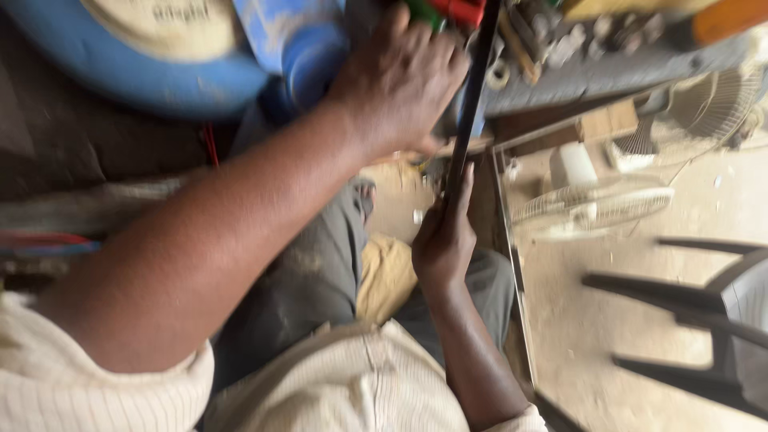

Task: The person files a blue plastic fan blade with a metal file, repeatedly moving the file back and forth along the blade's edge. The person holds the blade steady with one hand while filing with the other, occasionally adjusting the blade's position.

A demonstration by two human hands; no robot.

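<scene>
A long dark metal rod [474,96] runs from the cluttered bench down towards my lap. My right hand [442,240] grips its lower end, fingers wrapped round it. My left hand [400,80] reaches across to the bench edge, right beside the rod's upper part, with its fingers curled. Only the back of that hand shows, so what it holds is hidden. A red and green handled tool [450,10] lies just past its fingertips. My grey trousers [312,272] and cream ribbed shirt [352,384] fill the bottom of the view.
A blue drum [136,72] sits at the upper left. The grey bench [608,68] carries several metal parts and an orange handle [728,18]. A white fan [596,204] lies on the sandy floor, with a dark plastic chair [704,312] at the right.
</scene>
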